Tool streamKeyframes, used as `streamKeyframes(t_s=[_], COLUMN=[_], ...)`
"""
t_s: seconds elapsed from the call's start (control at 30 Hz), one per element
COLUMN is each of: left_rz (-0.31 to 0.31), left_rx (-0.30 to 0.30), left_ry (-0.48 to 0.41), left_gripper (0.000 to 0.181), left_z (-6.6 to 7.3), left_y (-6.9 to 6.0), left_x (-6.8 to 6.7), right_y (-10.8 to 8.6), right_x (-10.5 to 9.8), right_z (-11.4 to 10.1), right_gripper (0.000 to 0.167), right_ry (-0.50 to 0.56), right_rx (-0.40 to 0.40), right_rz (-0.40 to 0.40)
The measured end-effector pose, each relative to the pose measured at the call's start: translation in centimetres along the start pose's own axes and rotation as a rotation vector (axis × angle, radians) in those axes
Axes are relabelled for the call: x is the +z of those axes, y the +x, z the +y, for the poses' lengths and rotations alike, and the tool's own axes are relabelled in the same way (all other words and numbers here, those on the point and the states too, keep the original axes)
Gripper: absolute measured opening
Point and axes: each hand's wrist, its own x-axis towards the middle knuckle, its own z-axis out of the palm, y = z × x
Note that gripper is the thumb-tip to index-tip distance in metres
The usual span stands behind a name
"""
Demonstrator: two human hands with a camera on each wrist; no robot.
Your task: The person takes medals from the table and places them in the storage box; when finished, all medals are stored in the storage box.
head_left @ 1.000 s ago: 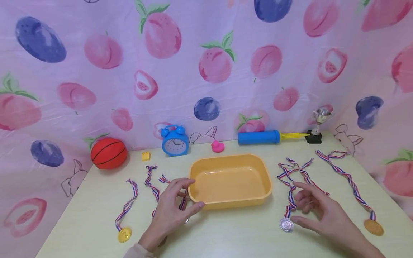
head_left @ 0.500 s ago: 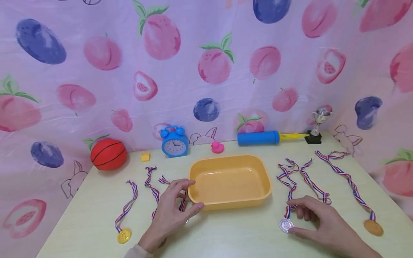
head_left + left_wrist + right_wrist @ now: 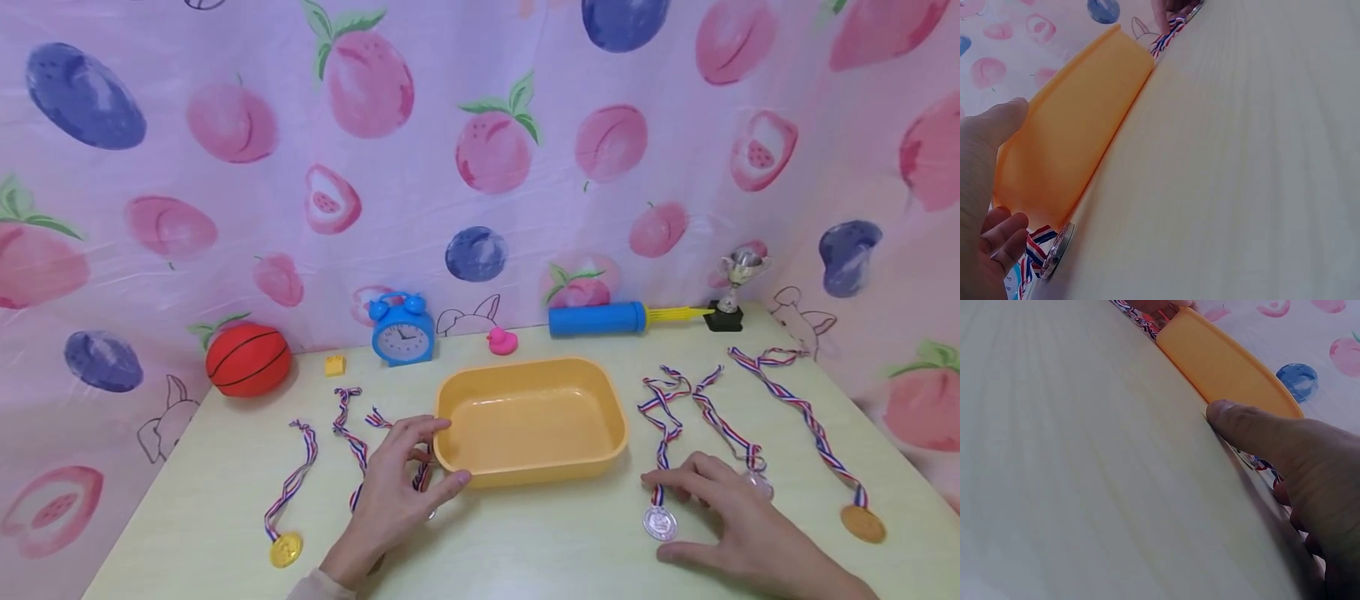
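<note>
A yellow plastic basin [image 3: 532, 477] stands mid-table. My left hand [image 3: 397, 487] grips its near-left corner, forefinger at the left rim and thumb at the front; the left wrist view shows the thumb [image 3: 1007, 122] against the rim. Under that hand lies a medal [image 3: 1058, 251] with a striped ribbon, mostly hidden from the head view. My right hand [image 3: 731, 521] hovers low around a silver medal [image 3: 661, 523], thumb on its near side and forefinger over its ribbon [image 3: 663, 446]. No grip on it shows. Another silver medal [image 3: 761, 485] is partly behind the right hand.
A gold medal [image 3: 286, 550] lies left, a bronze-coloured medal [image 3: 862, 523] right. Along the back stand a red ball [image 3: 249, 360], yellow block [image 3: 335, 365], blue alarm clock [image 3: 402, 333], pink duck [image 3: 502, 340], blue pump [image 3: 597, 318] and trophy cup [image 3: 738, 283].
My right hand has come down and left over the silver medal, uncovering the second silver medal behind it. My left hand stays at the basin's corner. The head view has shifted slightly.
</note>
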Motion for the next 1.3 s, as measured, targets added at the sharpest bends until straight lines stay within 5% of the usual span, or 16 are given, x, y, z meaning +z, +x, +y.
streamKeyframes(t_s=[0.2, 0.37, 0.57, 0.8, 1.0, 1.3], left_rz=[0.004, 0.014, 0.020, 0.028, 0.031, 0.041], left_rx=[-0.043, -0.051, -0.042, -0.084, -0.103, -0.047], left_ry=[-0.041, -0.071, -0.075, -0.149, -0.180, -0.219], left_gripper=[0.067, 0.065, 0.067, 0.069, 0.068, 0.061], left_z=[0.0, -0.1, -0.1, -0.1, -0.1, -0.3], left_y=[-0.2, -0.3, -0.4, -0.4, -0.5, -0.5], left_x=[0.3, 0.4, 0.6, 0.8, 0.8, 0.6], right_y=[-0.2, -0.1, 0.0, 0.2, 0.6, 1.0], right_x=[0.1, -0.2, -0.4, -0.3, -0.6, -0.9], right_z=[0.2, 0.3, 0.1, -0.1, 0.0, 0.4], right_gripper=[0.040, 0.032, 0.032, 0.038, 0.046, 0.048], right_ry=[0.042, 0.058, 0.102, 0.181, 0.321, 0.544], right_rx=[-0.082, -0.073, 0.006, 0.004, 0.101, 0.268], right_rz=[0.044, 0.016, -0.039, 0.026, 0.032, -0.012])
